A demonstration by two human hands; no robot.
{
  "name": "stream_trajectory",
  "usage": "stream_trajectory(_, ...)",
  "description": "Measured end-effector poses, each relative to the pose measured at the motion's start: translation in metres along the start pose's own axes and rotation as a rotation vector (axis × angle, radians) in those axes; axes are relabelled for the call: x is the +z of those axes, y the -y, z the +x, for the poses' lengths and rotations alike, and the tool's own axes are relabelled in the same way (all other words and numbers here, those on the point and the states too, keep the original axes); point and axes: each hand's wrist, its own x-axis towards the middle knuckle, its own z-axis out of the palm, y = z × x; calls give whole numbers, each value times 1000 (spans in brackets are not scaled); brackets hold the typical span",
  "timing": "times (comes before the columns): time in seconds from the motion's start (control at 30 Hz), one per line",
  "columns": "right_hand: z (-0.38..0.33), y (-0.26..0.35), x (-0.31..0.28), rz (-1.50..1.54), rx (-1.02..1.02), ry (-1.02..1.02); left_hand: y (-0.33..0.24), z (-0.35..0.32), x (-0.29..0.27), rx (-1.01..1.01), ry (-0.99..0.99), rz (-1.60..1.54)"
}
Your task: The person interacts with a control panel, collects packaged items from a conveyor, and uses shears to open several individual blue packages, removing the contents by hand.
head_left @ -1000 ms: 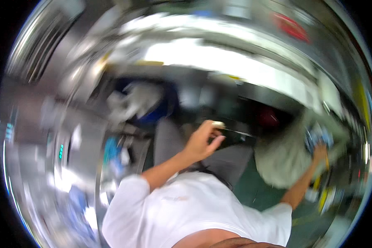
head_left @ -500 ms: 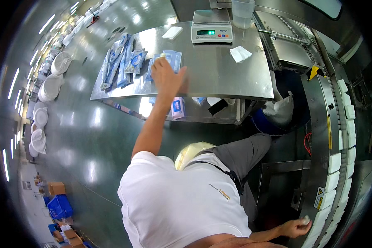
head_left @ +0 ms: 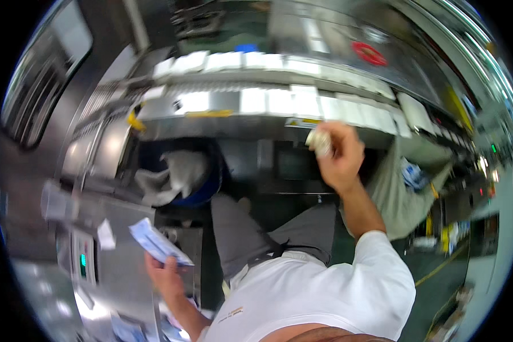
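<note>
My left hand (head_left: 166,276) grips a flat blue-and-white plastic packet (head_left: 157,240) by its near edge, thumb on top. The packet is tilted over the edge of the steel table (head_left: 125,219). Raised in front of the conveyor, my right hand (head_left: 345,157) is closed, its fingers curled. Something small and cream-coloured (head_left: 320,142) shows at its fingertips; motion blur hides what it is. Just beyond this hand, white folded stacks (head_left: 305,102) stand in a row along the conveyor.
A scale (head_left: 84,259) and a white sheet (head_left: 106,235) are on the table at left. Under the conveyor stands a blue bin (head_left: 214,185) holding pale sacking. A cloth bag (head_left: 390,196) hangs open at right, with blue-and-white wrappers (head_left: 414,175) inside. A second row of white stacks (head_left: 228,61) lies farther back.
The view has swung right, from the table toward the conveyor. My left hand has picked up a packet from the table. My right hand is now raised in front of the conveyor.
</note>
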Motion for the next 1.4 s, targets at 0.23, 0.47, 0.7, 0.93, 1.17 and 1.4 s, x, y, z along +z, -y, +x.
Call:
stream_trajectory(0.23,182,-39,-193,-735,-42,-65,35,-1,130,-189,714,-477)
stream_trajectory(0.47,244,-87,-186,-1148,354,544,24,-17,161,-143,853,-411)
stream_trajectory(0.7,251,-69,-183,-1171,286,679,2,-14,189,-33,777,-372)
stream_trajectory(0.93,106,26,-181,-332,192,212,-14,16,212,-81,586,-443)
stream_trajectory(1.17,-104,44,-78,164,894,587,-26,32,236,-64,576,-553)
stream_trajectory(1.4,-105,46,-48,106,841,698,-29,25,239,62,596,-496)
